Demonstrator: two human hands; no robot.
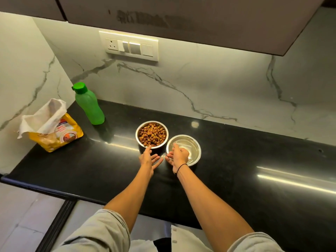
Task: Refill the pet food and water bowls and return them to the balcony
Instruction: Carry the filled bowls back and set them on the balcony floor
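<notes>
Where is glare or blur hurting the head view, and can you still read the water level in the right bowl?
Head view: bright streaks of glare cross the black countertop right of the water bowl; reflections inside that bowl and the right hand over it hide the level; the kibble bowl reads clearly; wide-angle distortion bends the counter edges; a smudged patch marks the upper cabinet.

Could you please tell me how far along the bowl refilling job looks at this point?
Refilling looks done: the food bowl is full of kibble, the water bowl holds what looks like water, and the green bottle is capped. In hand: the left hand and right hand reach open for the bowls, gripping neither yet. Left: carrying both from the black counter to the balcony.
</notes>
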